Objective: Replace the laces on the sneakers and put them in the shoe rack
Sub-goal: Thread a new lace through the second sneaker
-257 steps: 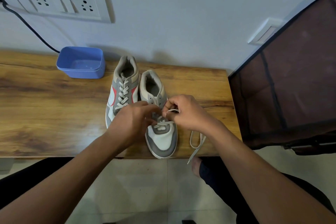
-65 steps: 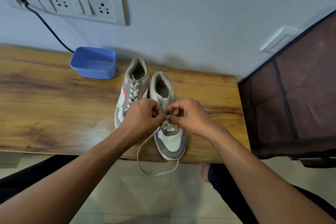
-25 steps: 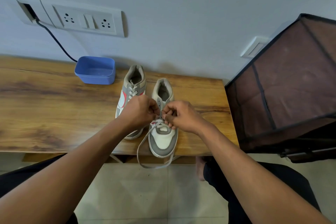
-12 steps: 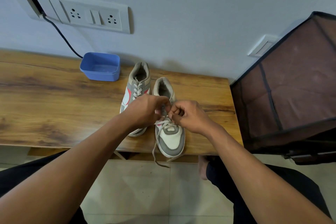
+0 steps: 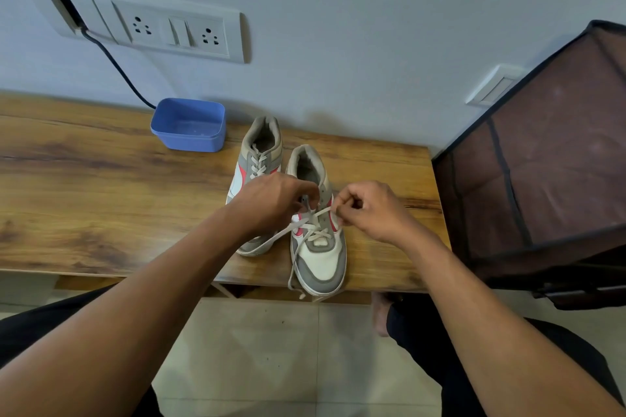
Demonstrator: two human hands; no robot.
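Head view: the half-laced sneaker (image 5: 320, 257) stands beside the laced sneaker (image 5: 259, 152), toe at the front edge of the table (image 5: 101, 196); the right hand (image 5: 369, 210) pinches the lace (image 5: 306, 223) in curled fingers, and the left hand (image 5: 271, 203) curls in at the eyelets, apparently gripping lace too. The lace looks limp and light, best taken near its stiff tip, and the half-laced sneaker seems light enough to slide, so steady it at the eyelet flap. One end hangs past the edge; the rack (image 5: 542, 162) crowds the right, with more room leftward.
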